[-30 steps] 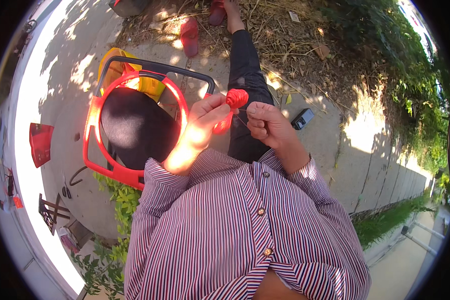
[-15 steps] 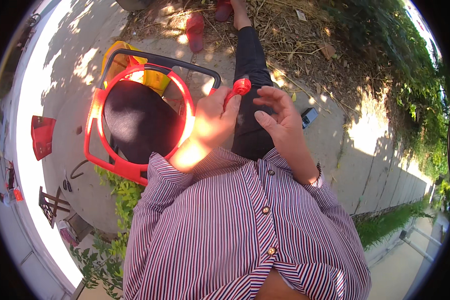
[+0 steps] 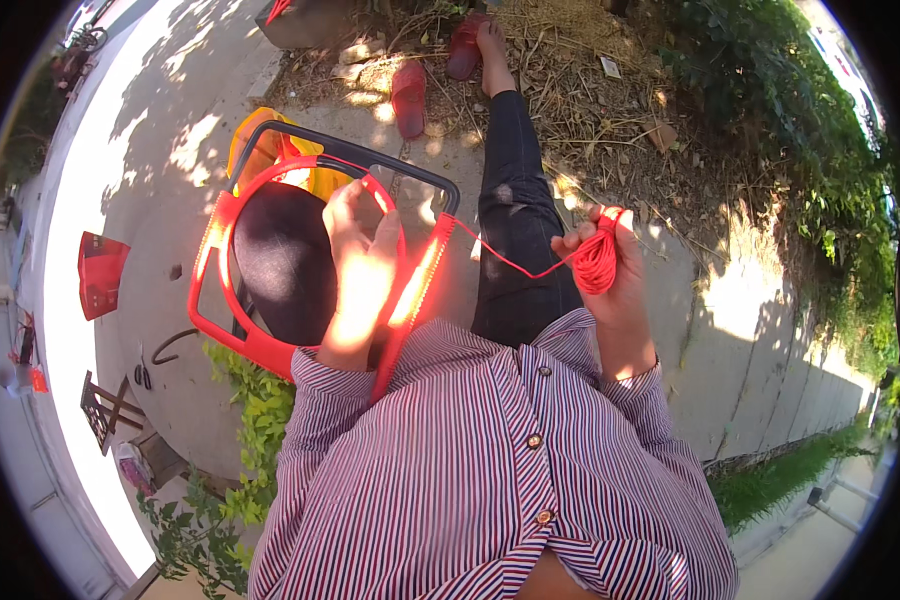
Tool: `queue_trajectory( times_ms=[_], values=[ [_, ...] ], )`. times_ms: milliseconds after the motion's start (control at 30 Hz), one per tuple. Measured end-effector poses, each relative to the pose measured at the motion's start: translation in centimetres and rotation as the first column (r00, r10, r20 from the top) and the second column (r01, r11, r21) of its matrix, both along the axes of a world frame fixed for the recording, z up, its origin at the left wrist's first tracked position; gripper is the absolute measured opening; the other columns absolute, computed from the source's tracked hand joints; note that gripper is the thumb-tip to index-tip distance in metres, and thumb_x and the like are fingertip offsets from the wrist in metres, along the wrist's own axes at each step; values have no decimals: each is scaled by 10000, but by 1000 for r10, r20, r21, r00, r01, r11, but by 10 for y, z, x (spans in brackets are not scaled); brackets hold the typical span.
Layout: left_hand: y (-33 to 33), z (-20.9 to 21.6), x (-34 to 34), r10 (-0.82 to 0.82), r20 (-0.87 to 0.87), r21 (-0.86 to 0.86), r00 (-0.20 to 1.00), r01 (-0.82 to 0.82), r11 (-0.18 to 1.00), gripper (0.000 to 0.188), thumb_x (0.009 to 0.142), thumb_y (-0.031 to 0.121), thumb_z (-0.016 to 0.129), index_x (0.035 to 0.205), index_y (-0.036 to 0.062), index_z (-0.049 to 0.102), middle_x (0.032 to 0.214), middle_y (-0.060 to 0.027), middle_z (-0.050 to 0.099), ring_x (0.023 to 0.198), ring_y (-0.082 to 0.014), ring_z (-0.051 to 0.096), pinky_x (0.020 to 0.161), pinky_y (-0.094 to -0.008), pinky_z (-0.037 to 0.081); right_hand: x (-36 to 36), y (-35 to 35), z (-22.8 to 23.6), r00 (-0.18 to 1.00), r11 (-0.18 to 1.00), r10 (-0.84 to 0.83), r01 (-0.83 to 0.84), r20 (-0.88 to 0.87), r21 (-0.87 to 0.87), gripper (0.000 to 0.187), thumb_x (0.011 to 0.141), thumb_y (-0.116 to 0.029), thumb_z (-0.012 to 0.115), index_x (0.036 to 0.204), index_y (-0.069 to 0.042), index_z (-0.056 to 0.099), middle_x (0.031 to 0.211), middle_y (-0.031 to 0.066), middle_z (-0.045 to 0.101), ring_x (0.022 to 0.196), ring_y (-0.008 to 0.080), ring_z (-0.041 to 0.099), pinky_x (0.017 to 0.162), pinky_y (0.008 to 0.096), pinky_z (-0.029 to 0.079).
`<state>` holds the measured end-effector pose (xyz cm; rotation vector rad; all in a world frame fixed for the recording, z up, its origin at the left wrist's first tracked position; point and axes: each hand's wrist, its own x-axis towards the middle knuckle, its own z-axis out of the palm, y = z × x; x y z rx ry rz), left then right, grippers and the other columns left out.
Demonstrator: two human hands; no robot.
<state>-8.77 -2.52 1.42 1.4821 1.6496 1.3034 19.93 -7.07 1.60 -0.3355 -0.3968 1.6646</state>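
Observation:
My right hand (image 3: pixel 610 262) is closed round a bundle of red cord (image 3: pixel 595 258), whose loops hang below the fingers. A single strand runs left from it, sagging, to the frame at my left. That frame has a black bent tube (image 3: pixel 370 158), red wrapped sides (image 3: pixel 425 280) and a round red ring (image 3: pixel 226 268). My black-clad left knee (image 3: pixel 280 255) shows through the ring. Beside the ring's right side is my left hand (image 3: pixel 355 275), thumb and fingers apart, with nothing visible between them. Whether its fingers touch the ring I cannot tell.
Yellow-orange material (image 3: pixel 255 140) lies behind the frame. Red slippers (image 3: pixel 408 98) are ahead, near dry straw (image 3: pixel 560 90). Scissors (image 3: pixel 142 372), a red bag-like object (image 3: pixel 102 275) and a small wooden stool (image 3: pixel 110 412) are at the left. Leafy plants (image 3: pixel 260 400) grow close by my left side.
The cord bundle has passed from my left hand to my right, which has closed on it and moved right. My left hand has moved left to the ring. A strand now stretches to the frame.

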Motion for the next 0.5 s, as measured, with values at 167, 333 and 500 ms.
queue_trajectory(
  times_ms=[167, 333, 500],
  values=[
    [-20, 9, -10, 56, 908, -305, 414, 565, 767, 226, 964, 161, 522, 1107, -13, 539, 895, -104, 611, 786, -195, 640, 702, -329, 565, 3, -18, 22, 998, 999, -42, 40, -47, -27, 431, 1012, -444, 386, 1065, -57, 567, 840, 80, 620, 773, 214, 601, 910, 485, 492],
    [-32, 39, -10, -15, 874, -309, 487, 579, 754, 215, 978, 205, 527, 949, 1, 589, 727, -50, 614, 641, -132, 616, 594, -263, 536, 10, -36, 42, 991, 999, -32, 36, -131, 31, 437, 1022, -446, 356, 1047, -50, 538, 703, 39, 580, 629, 169, 559, 786, 432, 514],
    [-57, 87, -12, -226, 689, -31, 688, 340, 940, 235, 985, 256, 541, 896, 40, 574, 688, 11, 570, 545, -44, 499, 508, -182, 406, 14, -71, 53, 1000, 988, 9, -11, 15, 156, 412, 1020, -446, 360, 1053, -50, 466, 618, 43, 524, 511, 174, 513, 627, 379, 463]
  ],
)
